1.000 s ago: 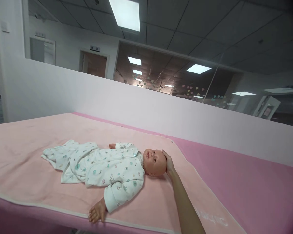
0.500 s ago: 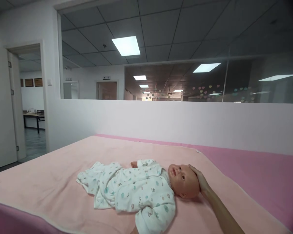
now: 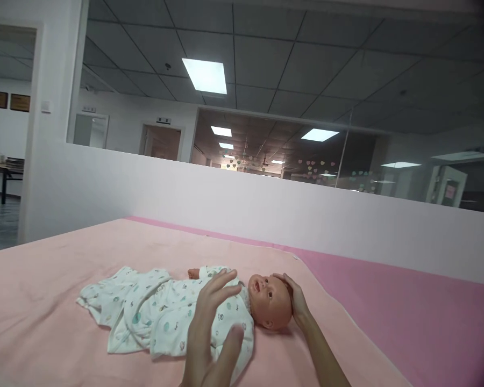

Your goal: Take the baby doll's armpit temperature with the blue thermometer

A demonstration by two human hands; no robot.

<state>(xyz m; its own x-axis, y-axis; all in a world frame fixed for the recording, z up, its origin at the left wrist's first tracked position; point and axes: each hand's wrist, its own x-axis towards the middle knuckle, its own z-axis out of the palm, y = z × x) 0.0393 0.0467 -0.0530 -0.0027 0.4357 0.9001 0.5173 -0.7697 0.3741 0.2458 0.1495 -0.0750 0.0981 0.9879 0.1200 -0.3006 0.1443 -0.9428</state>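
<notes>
A baby doll (image 3: pixel 269 301) in a white patterned romper (image 3: pixel 161 317) lies on its back on a light pink blanket (image 3: pixel 64 269), head to the right. My right hand (image 3: pixel 292 298) cups the top of the doll's head, fingers curved round it. My left hand (image 3: pixel 213 328) hovers over the doll's chest with fingers spread and nothing in it; I cannot tell whether it touches the romper.
The blanket covers a darker pink mattress (image 3: pixel 407 317). A low white partition wall (image 3: pixel 266 209) with glass above runs along the far side. An open doorway at the far left shows a table (image 3: pixel 2 166).
My left hand has come up into view over the doll's chest. The right hand has stayed on the doll's head while the view shifted.
</notes>
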